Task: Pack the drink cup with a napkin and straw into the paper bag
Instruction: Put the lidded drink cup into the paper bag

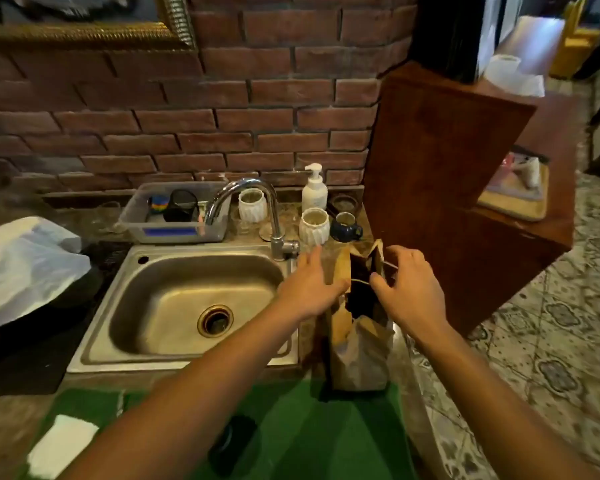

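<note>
Paper bag (pixel 359 355) stands upright beside the sink (pixel 187 299), near the tabletop's right edge. Left hand (pixel 309 289) grips its left rim, thumb curled over the rim; right hand (pixel 409 289) pinches the right rim, spreading the mouth.

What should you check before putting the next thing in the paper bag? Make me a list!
1. Paper bag stands upright beside the sink: ok.
2. Bag mouth is held open: ok. The left hand holds the left edge and the right hand pinches the right edge.
3. Drink cup already inside: cannot tell, the inside looks dark.
4. Napkin ready: ok, a white folded one lies on the green mat, near left.
5. Straw in sight: not ok, none shows.
6. A free hand to pick things up: not ok, both hold the bag.
</note>
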Demonstrator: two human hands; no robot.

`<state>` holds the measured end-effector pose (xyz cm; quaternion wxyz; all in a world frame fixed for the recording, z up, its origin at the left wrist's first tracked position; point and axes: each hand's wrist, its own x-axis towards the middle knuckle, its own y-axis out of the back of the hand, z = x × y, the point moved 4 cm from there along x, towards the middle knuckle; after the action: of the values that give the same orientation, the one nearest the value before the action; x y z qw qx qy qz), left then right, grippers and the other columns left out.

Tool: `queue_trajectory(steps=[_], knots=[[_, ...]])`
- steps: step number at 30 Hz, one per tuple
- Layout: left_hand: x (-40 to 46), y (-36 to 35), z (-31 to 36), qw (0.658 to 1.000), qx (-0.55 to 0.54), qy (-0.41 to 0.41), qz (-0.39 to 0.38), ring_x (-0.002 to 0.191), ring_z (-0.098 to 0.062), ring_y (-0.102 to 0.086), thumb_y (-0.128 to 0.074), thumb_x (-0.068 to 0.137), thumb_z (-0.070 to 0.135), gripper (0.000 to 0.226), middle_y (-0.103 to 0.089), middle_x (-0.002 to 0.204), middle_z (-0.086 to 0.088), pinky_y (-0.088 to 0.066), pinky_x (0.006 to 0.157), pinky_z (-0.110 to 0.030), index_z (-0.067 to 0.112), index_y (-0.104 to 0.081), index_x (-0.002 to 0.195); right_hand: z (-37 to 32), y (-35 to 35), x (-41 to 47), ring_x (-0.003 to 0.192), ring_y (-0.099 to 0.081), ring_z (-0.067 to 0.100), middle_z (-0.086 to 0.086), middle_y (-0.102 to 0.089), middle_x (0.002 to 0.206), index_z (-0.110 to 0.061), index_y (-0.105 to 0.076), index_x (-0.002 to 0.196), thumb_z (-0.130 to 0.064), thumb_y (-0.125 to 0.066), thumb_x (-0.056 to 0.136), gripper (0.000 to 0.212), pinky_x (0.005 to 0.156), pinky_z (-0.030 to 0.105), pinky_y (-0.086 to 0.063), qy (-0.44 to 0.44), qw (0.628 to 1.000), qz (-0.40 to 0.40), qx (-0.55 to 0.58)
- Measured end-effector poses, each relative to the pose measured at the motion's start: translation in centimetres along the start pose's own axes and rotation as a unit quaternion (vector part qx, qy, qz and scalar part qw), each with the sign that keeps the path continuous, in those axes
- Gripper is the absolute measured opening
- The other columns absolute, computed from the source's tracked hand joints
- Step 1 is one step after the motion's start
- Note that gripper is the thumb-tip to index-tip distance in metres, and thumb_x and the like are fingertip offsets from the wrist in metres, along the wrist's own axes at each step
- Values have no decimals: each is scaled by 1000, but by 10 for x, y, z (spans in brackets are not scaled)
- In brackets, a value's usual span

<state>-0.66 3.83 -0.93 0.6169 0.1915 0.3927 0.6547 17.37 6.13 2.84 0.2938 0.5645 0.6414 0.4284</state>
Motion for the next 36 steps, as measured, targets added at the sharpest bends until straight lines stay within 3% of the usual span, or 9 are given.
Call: queue_trajectory(steps=[3,6,10,18,24,28,32,36], knots=[[7,-21,3,998,50,32,-38,150,-35,-30,-67,85,59,111,-15,168,-13,-36,116,-50,18,2,161,10,-7,-1,116,-62,29,5,-56,134,-22,-44,143,-50,-63,88,65,86,44,-57,-40,999,-27,-6],[14,-33,0,995,73,58,-34,140,-38,-46,-76,78,56,116,-35,159,-14,-45,107,-53,22,-1,160,15,-15,-5,105,-67,33,5,-64,124,-22,-42,138,-52,-64,86,64,83,48,-58,-76,993,-85,-3],[15,-34,-3,997,71,22,-13,115,-40,-65,-74,79,36,96,-63,132,-15,-55,90,-52,25,-14,153,19,-20,-6,101,-68,35,9,-69,121,-29,-31,146,-49,-62,88,68,83,48,-59,-81,989,-120,-1],[4,-24,-9,1000,-15,10,3,114,-36,-65,-67,84,39,70,-66,129,-9,-54,94,-50,27,-33,144,19,-18,-6,99,-68,32,8,-67,123,-36,-29,144,-40,-62,89,64,81,50,-60,-72,991,-113,32],[-27,-24,-9,999,-32,4,8,110,-32,-65,-64,87,34,66,-66,125,-8,-55,91,-47,24,-35,146,24,-10,-23,87,-67,22,4,-68,107,-30,-33,146,-36,-65,92,63,68,38,-55,-69,988,-134,24],[-57,-32,-20,1000,-9,15,2,102,-29,-66,-62,89,36,68,-68,118,-7,-56,86,-45,23,-30,148,23,-10,-54,81,-65,18,-1,-66,97,-31,-34,146,-35,-66,91,64,67,39,-57,-76,985,-153,24],[-80,-45,-39,999,24,35,33,88,-27,-69,-59,90,46,81,-70,105,-4,-60,75,-47,25,-12,153,20,-13,-81,71,-65,14,-6,-65,84,-33,-32,146,-39,-66,90,66,60,37,-56,-66,986,-153,18],[-96,-47,-47,998,12,42,42,88,-27,-71,-53,87,64,95,-72,108,-4,-59,75,-44,30,2,157,5,-7,-88,78,-69,19,-3,-70,95,-34,-26,148,-55,-64,89,73,67,45,-61,-35,987,-154,-28]])
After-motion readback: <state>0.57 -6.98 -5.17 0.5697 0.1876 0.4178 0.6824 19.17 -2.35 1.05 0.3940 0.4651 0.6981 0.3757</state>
